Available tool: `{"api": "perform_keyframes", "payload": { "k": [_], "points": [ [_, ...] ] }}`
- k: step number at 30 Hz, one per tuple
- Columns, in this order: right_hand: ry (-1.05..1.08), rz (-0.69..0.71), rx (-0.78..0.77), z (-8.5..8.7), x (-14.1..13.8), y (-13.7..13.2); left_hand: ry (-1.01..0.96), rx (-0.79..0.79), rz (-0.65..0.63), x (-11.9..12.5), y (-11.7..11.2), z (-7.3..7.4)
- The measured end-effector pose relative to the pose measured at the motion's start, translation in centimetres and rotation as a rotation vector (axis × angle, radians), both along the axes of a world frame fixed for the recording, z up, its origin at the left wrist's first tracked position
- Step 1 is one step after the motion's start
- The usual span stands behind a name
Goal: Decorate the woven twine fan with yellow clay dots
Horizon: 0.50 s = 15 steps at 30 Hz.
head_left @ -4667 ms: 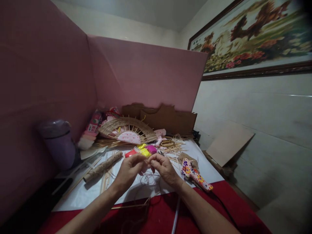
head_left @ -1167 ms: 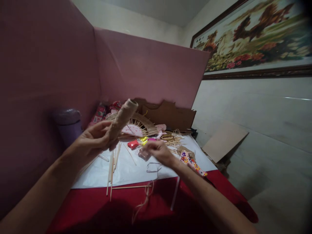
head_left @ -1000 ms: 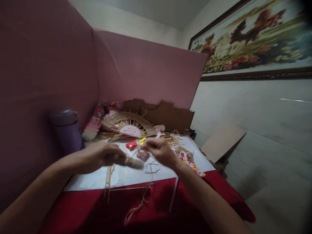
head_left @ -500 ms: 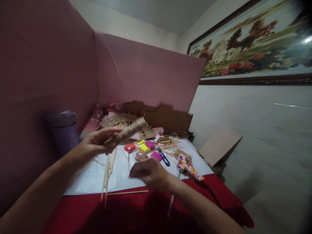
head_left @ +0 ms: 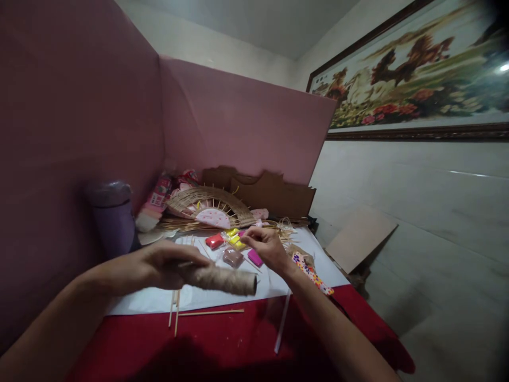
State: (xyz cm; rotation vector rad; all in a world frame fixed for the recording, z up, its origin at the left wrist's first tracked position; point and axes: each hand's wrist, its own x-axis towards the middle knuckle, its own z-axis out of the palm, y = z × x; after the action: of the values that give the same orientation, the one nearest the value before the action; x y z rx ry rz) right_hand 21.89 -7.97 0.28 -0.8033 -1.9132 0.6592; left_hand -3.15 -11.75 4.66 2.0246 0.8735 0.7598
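Fingers of the left hand (head_left: 157, 268) are wrapped around one twine-covered tube (head_left: 228, 280), held aslant above the bench (head_left: 222, 345), its dark hollow end pointing toward the right side. Across from it, the right hand (head_left: 267, 248) is raised, well apart from the left, thumb and forefinger drawn together in a pinch; whether a strand sits between them I cannot tell. Six small packets lie near that pinch on one white sheet (head_left: 147, 301): one red packet (head_left: 214, 241), two yellow packets (head_left: 237, 242), one brown packet (head_left: 233, 258) and two magenta packets (head_left: 255, 258), one of these partly hidden behind the right fingers. Two thin sticks (head_left: 177, 313) jut past the sheet's near edge over the red cloth, and one more stick (head_left: 210, 313) lies crosswise just beside them. One clear rod (head_left: 282, 324) rests farther right, below the right forearm, and one flower-patterned tool (head_left: 312, 274) sits beyond it. Toward the back stands one fan-shaped woven piece (head_left: 234, 200) with one pink dotted half-round (head_left: 212, 217) at its centre, with torn cardboard (head_left: 274, 192) behind. At the left is one purple container (head_left: 114, 225).
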Motion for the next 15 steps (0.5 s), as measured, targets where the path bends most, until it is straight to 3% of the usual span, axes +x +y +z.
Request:
{"api": "perform_keyframes", "payload": {
  "k": [1, 3, 5, 7, 9, 11, 13, 15],
  "points": [
    [-0.029, 0.008, -0.013, -0.2, -0.1, 0.0, -0.142, -0.032, 0.004, -0.2, 0.1, 0.0],
    [-0.124, 0.148, -0.02, -0.5, -0.5, -0.8, -0.304, 0.025, 0.183, -0.2, 0.6, -0.2],
    [-0.301, 0.339, 0.07, -0.3, -0.8, -1.7, -0.105, 0.177, 0.399, 0.3, 0.8, -0.5],
    [-0.283, 0.329, 0.171, 0.3, -0.5, -1.5, 0.024, 0.16, 0.368, 0.9, 0.4, -0.8],
    [-0.168, 0.109, 0.146, 0.6, 0.3, -0.3, 0.197, 0.039, 0.16, 1.1, -0.3, -0.8],
    [-0.168, -0.039, 0.081, 0.0, 0.8, 0.7, 0.119, -0.093, -0.066, 1.1, -0.8, -0.5],
    [-0.234, 0.032, 0.027, -1.2, 0.6, 0.3, -0.151, -0.075, -0.041, 0.9, -0.7, -0.1],
    [-0.364, 0.188, 0.094, -1.8, 0.0, -1.4, -0.182, 0.075, 0.176, 0.8, -0.2, 0.0]
  ]
}}
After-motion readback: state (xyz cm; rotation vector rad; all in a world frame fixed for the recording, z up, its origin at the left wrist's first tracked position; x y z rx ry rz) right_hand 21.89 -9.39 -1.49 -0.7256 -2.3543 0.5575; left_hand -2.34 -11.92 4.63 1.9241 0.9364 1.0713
